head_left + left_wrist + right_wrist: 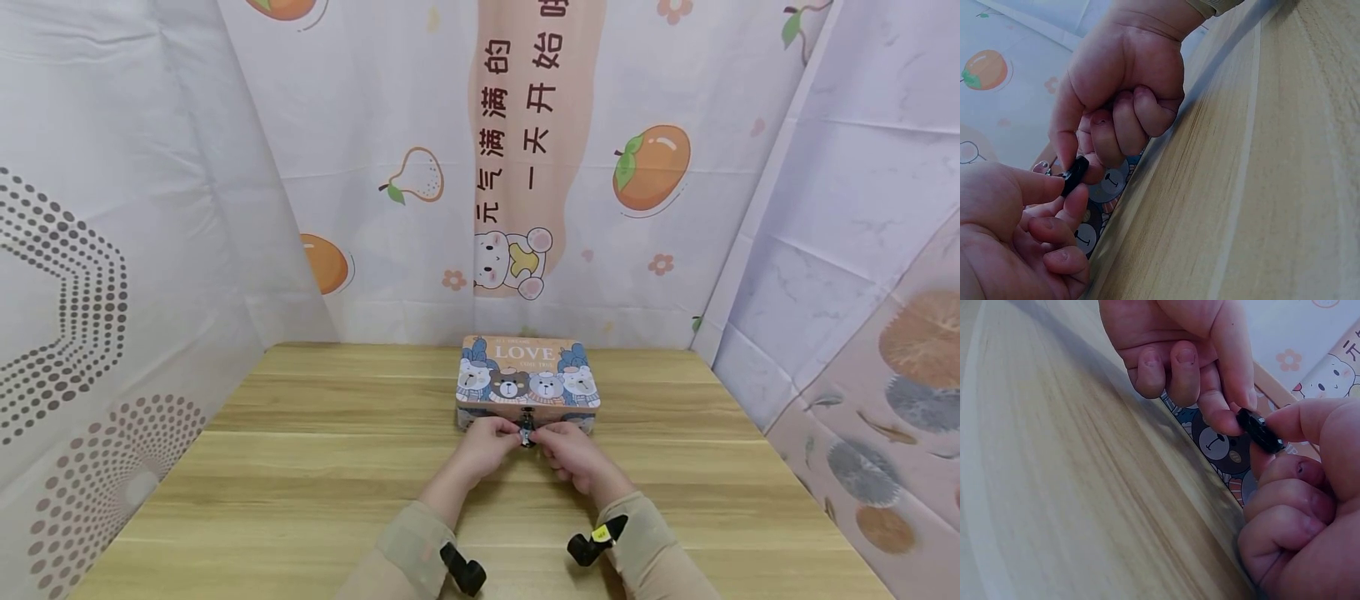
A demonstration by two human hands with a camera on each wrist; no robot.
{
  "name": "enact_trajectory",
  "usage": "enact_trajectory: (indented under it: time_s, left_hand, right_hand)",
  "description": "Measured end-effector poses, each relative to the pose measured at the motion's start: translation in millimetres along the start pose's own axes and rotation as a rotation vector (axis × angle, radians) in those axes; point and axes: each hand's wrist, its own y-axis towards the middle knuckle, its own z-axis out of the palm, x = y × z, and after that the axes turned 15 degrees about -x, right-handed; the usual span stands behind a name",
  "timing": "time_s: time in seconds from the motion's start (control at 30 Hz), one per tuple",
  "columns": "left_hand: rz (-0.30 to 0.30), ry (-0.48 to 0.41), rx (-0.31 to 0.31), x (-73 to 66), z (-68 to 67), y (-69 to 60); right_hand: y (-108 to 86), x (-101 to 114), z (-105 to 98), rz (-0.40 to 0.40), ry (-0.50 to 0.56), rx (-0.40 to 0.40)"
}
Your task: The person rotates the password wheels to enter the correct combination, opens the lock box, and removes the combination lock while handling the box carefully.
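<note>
A rectangular tin box [525, 373] with cartoon bears and the word LOVE on its lid stands at the back of the table, lid down. At its front clasp, a small black padlock [1075, 175] with a metal shackle is pinched by both hands. My left hand [482, 447] holds it from the left with thumb and index finger. From the right, my right hand [576, 454] pinches it likewise, other fingers curled in. In the right wrist view the black padlock body [1260, 430] shows between the fingertips; part of the shackle is hidden.
The wood-grain table [337, 492] spreads around the box and beneath the forearms. A white curtain [360, 92] with fruit prints hangs right behind the box, and patterned cloths hang at both sides. A small black camera [597, 540] is strapped to each wrist.
</note>
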Motion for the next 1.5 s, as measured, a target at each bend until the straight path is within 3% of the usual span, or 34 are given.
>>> enact_trajectory:
  time_s: [1.5]
  left_hand:
    - [0.002, -0.011, 0.0, 0.0, 0.8, 0.4]
  right_hand:
    - [1.7, -1.0, -0.2, 0.019, -0.026, -0.013]
